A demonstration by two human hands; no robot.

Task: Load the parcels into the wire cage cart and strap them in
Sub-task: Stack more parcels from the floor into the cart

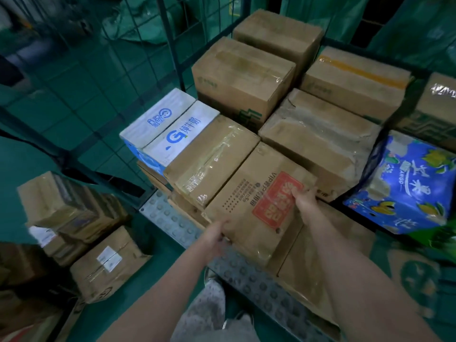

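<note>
My left hand and right hand gripped a brown box with a red label, low in the wire cage cart. My fingers curled under it, hidden. Taped boxes crowded behind, a blue bag sat right, blurry parcels lay outside.

This is a parcel sorting depot or warehouse. Taped cardboard boxes fill a green wire cage cart from 12 to 2 o'clock, more parcels lie on the green floor at 8 o'clock, and green sacks sit behind the mesh at 11 o'clock.
</note>
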